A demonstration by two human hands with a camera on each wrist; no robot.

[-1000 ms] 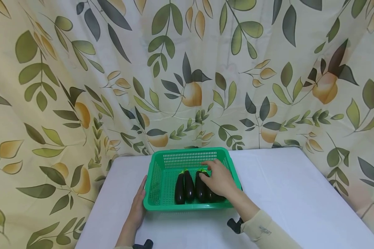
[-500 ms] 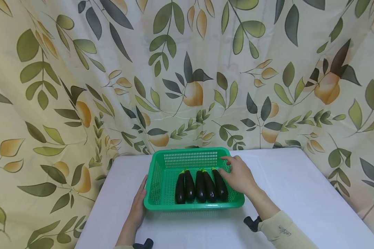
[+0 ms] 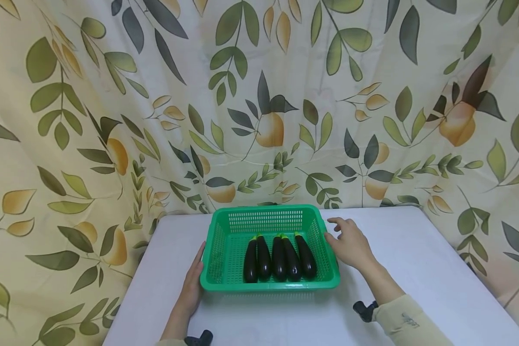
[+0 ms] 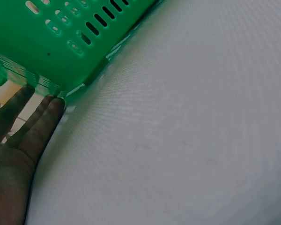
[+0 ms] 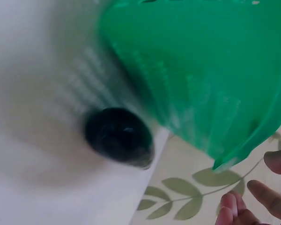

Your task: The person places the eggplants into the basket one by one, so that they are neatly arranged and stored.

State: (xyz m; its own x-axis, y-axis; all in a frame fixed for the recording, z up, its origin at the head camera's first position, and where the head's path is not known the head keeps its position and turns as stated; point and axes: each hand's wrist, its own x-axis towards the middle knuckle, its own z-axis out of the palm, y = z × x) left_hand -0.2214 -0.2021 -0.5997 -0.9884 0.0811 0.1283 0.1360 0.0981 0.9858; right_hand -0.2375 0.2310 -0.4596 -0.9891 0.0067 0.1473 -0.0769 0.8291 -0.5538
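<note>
The left hand [image 3: 193,287] lies flat and open on the white cloth-covered bench [image 3: 419,269], straight fingers touching the left wall of a green perforated plastic basket [image 3: 268,214]. The right hand [image 3: 350,245], fingers relaxed and spread, holds nothing and sits just beside the basket's right wall. Between the hands, inside the basket, five glossy dark purple eggplants [image 3: 278,257] lie side by side, touching. Their long axes run away from the person, green stem caps pointing toward the far leaf-printed curtain [image 3: 259,96], rounded ends toward the near rim. The loading step looks finished; the next move likely calls for both hands gripping opposite walls evenly, so the eggplants do not roll.
</note>
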